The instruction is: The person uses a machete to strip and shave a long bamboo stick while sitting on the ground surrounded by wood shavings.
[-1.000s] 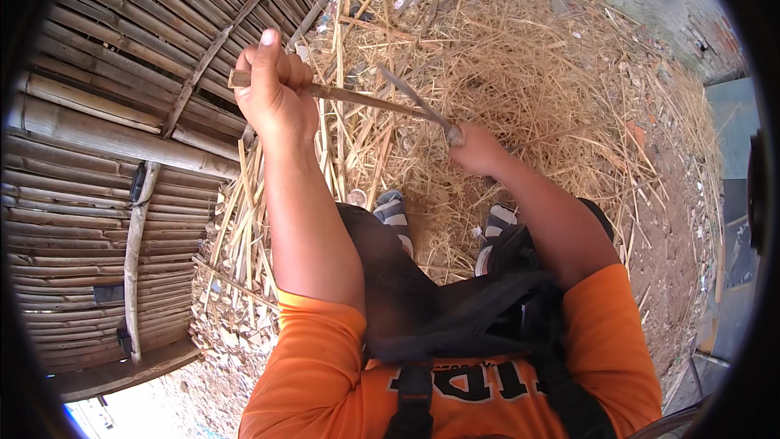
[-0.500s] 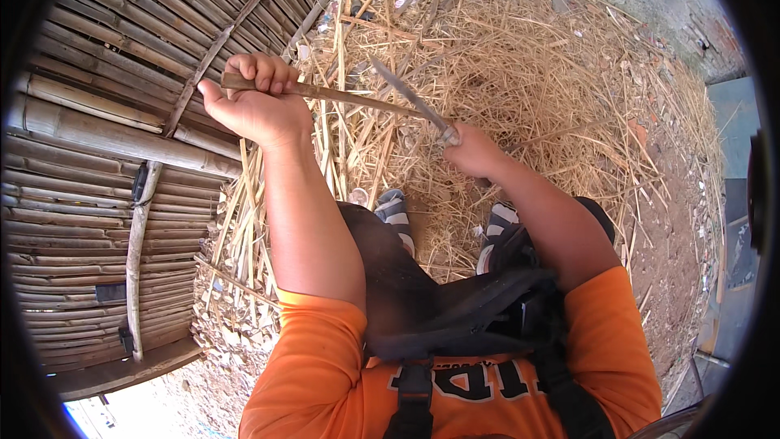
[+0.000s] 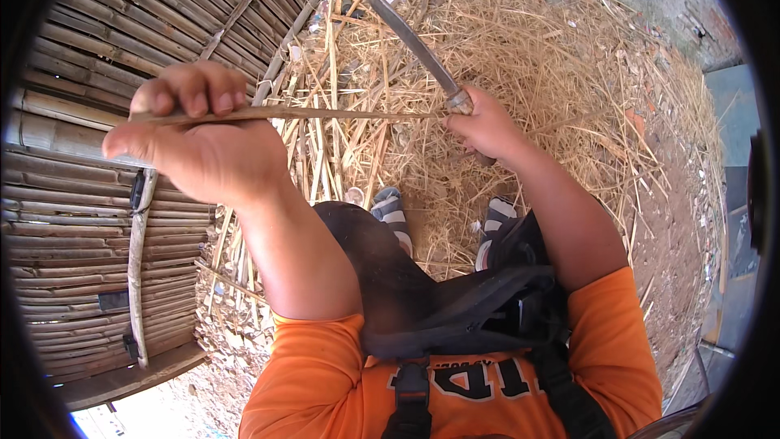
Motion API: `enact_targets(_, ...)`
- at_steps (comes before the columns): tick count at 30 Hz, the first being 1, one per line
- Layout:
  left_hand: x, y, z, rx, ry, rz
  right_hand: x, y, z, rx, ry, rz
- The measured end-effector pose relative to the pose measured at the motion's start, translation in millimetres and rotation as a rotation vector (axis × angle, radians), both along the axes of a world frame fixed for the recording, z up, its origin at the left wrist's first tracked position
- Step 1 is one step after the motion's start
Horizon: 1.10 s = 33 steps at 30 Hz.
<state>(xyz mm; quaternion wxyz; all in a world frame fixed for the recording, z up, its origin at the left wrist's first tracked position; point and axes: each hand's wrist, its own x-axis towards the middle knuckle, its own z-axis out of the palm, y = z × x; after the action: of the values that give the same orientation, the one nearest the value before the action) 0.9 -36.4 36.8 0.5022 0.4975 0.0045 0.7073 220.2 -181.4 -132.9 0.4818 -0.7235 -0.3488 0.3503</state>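
Observation:
My left hand [image 3: 218, 153] is raised at the left, palm up, with its fingers curled over a thin bamboo strip [image 3: 337, 114]. The strip lies across the palm and runs nearly level to the right, its far end close to my right hand. A machete [image 3: 416, 47] with a long, slightly curved grey blade is gripped by my right hand [image 3: 490, 127], its fingers wrapped round the handle. Its blade points up and to the left, beyond the strip and apart from it. The handle's butt shows below my right fist.
A wall of split bamboo slats [image 3: 89, 219] stands close at my left. Straw and bamboo shavings [image 3: 552, 73] cover the ground ahead, with long bamboo strips [image 3: 333, 57] among them. My feet in striped footwear [image 3: 392, 213] rest amid the straw. Grey-blue panels [image 3: 734, 122] stand at the far right.
My left hand has moved left and nearer, and the strip now lies more level. My right hand has shifted slightly right; the machete blade has swung up, away from the strip.

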Motion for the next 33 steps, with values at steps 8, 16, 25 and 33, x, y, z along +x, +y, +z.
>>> enact_targets(8,8,-19,3,-0.125,0.127,-0.083,5,-4,11,-0.01,0.036,-0.013)
enact_targets(16,-43,-31,31,0.126,0.109,-0.214,6,-2,14,0.017,-0.055,-0.003)
enact_targets(25,22,12,-26,-0.186,0.021,-0.009,-26,-8,34,0.166,-0.327,0.03)
enact_targets(33,25,6,-30,-0.221,-0.003,-0.018,-43,-7,31,-0.084,-0.346,0.309)
